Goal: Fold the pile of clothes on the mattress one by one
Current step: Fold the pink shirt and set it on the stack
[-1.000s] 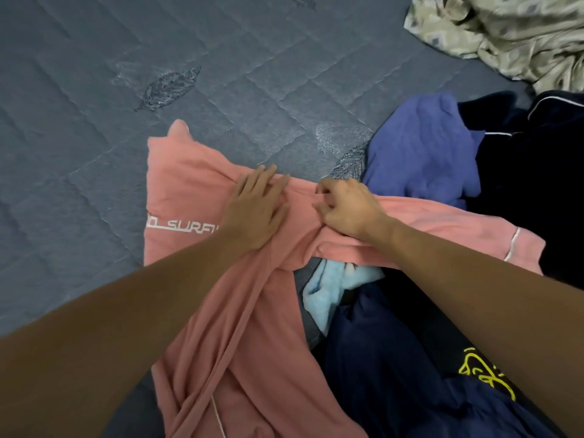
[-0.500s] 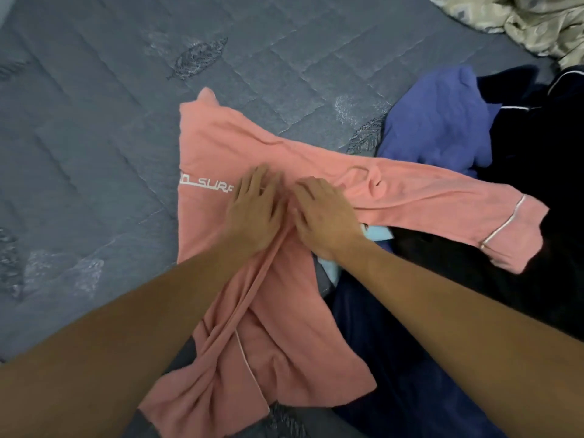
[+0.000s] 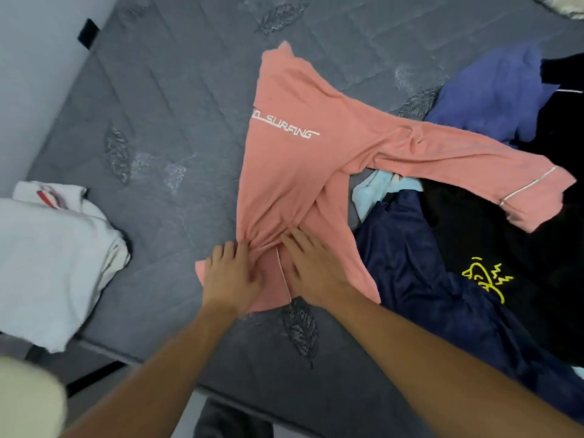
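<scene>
Pink shirt (image 3: 294,172) — flat fingers (image 3: 294,241) on it

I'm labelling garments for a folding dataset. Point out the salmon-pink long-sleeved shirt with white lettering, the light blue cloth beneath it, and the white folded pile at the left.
salmon-pink long-sleeved shirt (image 3: 284,172): head view, chest below the lettering.
light blue cloth (image 3: 368,194): head view, exposed fold.
white folded pile (image 3: 47,257): head view, top surface.

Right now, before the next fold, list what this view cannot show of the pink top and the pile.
- Pink top, head view: the hem is under the left hand and right hand; the start of the print folds out of sight.
- Light blue cloth: mostly under the pink sleeve and navy garment.
- Black garment: cut off by the right edge.
- White pile: cut off by the left edge, blurred.
</scene>
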Available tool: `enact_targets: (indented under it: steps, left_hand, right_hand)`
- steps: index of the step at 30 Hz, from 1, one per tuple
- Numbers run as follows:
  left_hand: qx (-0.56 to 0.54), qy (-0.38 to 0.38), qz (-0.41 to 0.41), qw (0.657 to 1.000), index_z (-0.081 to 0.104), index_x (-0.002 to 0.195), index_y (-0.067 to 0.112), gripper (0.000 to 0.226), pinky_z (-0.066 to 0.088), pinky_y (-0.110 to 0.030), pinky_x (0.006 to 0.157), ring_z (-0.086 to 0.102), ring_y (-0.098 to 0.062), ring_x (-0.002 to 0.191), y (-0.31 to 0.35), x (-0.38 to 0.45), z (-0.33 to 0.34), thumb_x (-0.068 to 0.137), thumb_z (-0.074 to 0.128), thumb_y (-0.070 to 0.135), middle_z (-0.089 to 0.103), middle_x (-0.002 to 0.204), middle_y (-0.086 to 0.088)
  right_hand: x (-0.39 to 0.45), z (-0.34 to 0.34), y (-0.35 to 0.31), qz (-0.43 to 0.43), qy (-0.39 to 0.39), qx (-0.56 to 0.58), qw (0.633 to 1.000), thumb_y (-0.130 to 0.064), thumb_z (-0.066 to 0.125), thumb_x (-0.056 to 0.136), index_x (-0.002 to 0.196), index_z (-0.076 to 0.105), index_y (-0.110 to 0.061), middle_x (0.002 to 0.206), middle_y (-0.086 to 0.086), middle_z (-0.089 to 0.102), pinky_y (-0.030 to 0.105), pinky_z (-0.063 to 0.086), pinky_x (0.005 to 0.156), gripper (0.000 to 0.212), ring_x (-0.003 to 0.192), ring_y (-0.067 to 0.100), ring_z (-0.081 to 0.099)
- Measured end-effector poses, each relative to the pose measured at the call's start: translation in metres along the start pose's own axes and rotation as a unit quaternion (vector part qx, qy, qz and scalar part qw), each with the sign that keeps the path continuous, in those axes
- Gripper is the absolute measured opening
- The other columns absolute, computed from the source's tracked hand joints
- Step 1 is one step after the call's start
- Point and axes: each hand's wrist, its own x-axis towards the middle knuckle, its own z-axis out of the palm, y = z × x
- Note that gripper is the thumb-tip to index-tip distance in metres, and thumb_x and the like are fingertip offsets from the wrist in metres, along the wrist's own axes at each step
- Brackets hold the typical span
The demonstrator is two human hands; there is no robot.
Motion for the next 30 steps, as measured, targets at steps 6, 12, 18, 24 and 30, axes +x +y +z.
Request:
enact_targets:
  steps: [6,12,18,24,30]
  left_hand:
    - [-0.018,0.013,-0.013,1.0,0.046,0.1,0.018,0.028,0.028,-0.039,0.073,0.068,-0.035,0.081,-0.017,-0.026,0.013,0.081,0.064,0.029,0.07,0.081,-0.01]
    - [-0.227,0.028,0.037,0.973,0.042,0.094,0.021,0.029,0.034,-0.038,0.058,0.061,-0.034,0.078,-0.004,-0.056,0.017,0.083,0.069,0.022,0.066,0.088,-0.007]
    - [-0.381,-0.026,0.162,0.91,0.066,0.122,0.025,0.041,0.055,-0.041,0.085,0.066,-0.014,0.097,-0.003,-0.074,0.018,0.082,0.074,0.031,0.071,0.107,0.008]
    - [-0.431,0.054,0.096,0.895,0.061,0.134,0.021,0.041,0.046,-0.031,0.094,0.054,-0.017,0.112,-0.015,-0.066,0.031,0.094,0.057,0.028,0.053,0.123,0.004]
    - [-0.6,-0.011,-0.208,0.773,0.066,0.126,0.016,0.03,0.051,-0.042,0.1,0.064,-0.022,0.112,0.008,-0.029,0.048,0.101,0.059,0.031,0.068,0.121,-0.003]
  right_hand:
    - [-0.021,0.021,-0.027,0.038,0.009,0.089,0.995,-0.018,0.051,0.101,0.16,0.033,-0.011,0.169,0.004,0.025,0.037,0.022,0.127,0.062,0.155,0.022,0.022]
    - [-0.016,0.021,-0.068,0.223,0.078,0.435,0.869,-0.019,0.056,0.104,0.143,0.058,-0.016,0.135,0.0,0.065,0.035,0.044,0.112,0.039,0.128,0.014,0.058]
    - [-0.017,0.01,-0.072,0.366,0.089,0.523,0.764,-0.008,0.074,0.088,0.093,0.07,-0.023,0.089,0.003,0.073,0.035,0.057,0.076,0.016,0.085,0.022,0.071]
    - [-0.026,0.007,-0.06,0.377,0.128,0.456,0.796,-0.001,0.06,0.08,0.085,0.065,-0.016,0.074,-0.001,0.063,0.028,0.049,0.06,0.016,0.071,0.019,0.06]
    - [-0.05,0.006,-0.038,0.364,0.19,0.355,0.84,0.002,0.048,0.086,0.095,0.053,-0.01,0.08,0.004,0.059,0.043,0.048,0.071,0.016,0.076,0.028,0.058]
